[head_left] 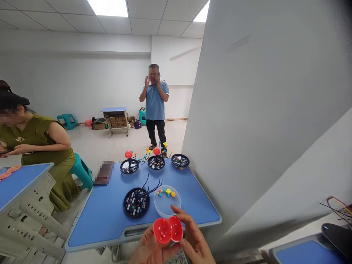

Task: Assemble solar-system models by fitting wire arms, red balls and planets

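Two red plastic half-spheres are held side by side at the table's front edge, hollow sides facing me. My left hand [147,245] grips the left red half-sphere [162,230]. The right red half-sphere [176,228] is between the thumb and fingers of my right hand [194,238]. Their rims touch or overlap. Just beyond lies a clear round dish [156,205] with several small coloured balls [168,192] along its far side. To its left sits a black disc base [132,211] with bent black arms [148,190] rising from it.
Two assembled planet models [129,167] [156,164] and another black disc [180,161] stand at the back of the blue table [104,216]. A person [156,99] stands beyond; another person [52,143] sits left. A grey wall [236,110] borders the right.
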`<state>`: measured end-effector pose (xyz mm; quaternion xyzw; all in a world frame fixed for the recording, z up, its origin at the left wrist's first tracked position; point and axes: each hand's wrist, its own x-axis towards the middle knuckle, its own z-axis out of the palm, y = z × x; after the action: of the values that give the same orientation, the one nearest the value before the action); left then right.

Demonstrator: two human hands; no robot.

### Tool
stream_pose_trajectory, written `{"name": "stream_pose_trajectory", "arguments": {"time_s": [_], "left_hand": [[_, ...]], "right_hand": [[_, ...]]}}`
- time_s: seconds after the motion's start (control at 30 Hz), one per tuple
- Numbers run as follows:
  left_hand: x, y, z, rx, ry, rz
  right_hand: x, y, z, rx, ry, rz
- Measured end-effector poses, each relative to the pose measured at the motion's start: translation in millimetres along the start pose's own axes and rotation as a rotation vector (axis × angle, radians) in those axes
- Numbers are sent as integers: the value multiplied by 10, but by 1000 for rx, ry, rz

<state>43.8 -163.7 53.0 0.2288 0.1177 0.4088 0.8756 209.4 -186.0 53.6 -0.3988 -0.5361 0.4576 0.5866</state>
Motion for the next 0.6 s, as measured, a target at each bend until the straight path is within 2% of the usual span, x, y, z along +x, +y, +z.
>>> {"name": "stream_pose_trajectory", "arguments": {"time_s": [0.13,0.3,0.47,0.6], "left_hand": [[-4,-36,-55,14,18,9],[12,-94,3,54,35,34],[35,-137,24,148,25,39],[66,-175,-25,143,1,55]], "right_hand": [[62,-68,-107,-67,-78,-58],[169,-119,-130,-197,-214,-75],[193,-161,-26,-239,-184,-93],[120,-242,-3,-58,-129,-54]]}}
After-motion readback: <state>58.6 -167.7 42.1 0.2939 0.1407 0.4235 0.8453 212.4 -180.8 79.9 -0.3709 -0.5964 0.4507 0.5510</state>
